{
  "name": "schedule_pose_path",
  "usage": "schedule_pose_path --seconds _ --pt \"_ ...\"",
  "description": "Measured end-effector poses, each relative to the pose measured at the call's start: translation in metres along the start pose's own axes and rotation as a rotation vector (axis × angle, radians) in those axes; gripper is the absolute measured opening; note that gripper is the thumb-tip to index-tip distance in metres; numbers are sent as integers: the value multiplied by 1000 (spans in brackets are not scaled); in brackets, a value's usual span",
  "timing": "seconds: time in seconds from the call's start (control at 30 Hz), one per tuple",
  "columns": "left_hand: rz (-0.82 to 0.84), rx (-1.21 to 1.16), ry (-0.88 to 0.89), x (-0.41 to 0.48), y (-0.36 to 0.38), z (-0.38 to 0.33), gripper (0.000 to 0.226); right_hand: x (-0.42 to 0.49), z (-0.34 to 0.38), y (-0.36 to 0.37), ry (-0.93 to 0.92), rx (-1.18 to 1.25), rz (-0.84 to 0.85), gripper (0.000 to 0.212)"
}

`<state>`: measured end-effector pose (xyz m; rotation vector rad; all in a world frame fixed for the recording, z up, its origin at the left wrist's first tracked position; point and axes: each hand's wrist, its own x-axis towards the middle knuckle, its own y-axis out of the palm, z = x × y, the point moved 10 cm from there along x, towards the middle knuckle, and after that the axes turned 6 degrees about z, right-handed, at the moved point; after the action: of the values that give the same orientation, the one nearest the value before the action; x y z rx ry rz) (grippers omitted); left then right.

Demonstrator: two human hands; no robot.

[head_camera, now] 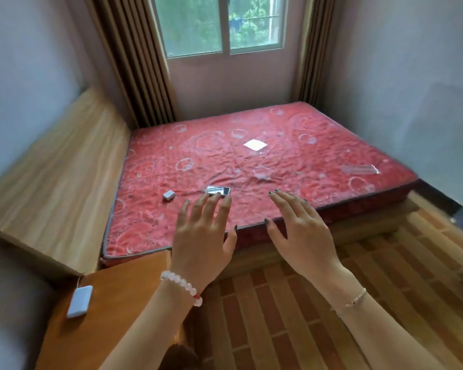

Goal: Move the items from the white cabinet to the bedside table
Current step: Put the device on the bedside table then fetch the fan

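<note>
Both hands are empty, each grip spread open: the left hand (201,236) and the right hand (300,231) hover over the near edge of the red quilted mattress (251,161). The orange wooden bedside counter (123,295) carries a small white rectangular box (80,301) near its left edge. No white cabinet is in view. The likely slip: taking the small silver phone-like device (218,190) off the bed for a cabinet item.

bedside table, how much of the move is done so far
Possibly one thing: a small white box lies on the bedside table. Nothing is in hand; the left hand and right hand are both open and empty. The white cabinet is out of view, so what remains is unclear.
</note>
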<state>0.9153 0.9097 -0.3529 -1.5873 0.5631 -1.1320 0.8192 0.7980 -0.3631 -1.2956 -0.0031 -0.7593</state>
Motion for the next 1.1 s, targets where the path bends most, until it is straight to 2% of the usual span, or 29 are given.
schedule_pose_path --seconds 0.53,0.8,1.1 --pt "-7 -248 529 22 -9 -308 55 -209 -202 -182 559 -250 -189 53" --pt "9 -328 830 64 8 -435 55 -238 -271 -238 780 -362 -303 49" --pt "-78 -488 1081 112 12 -536 48 -254 -337 -290 981 -514 -420 51"
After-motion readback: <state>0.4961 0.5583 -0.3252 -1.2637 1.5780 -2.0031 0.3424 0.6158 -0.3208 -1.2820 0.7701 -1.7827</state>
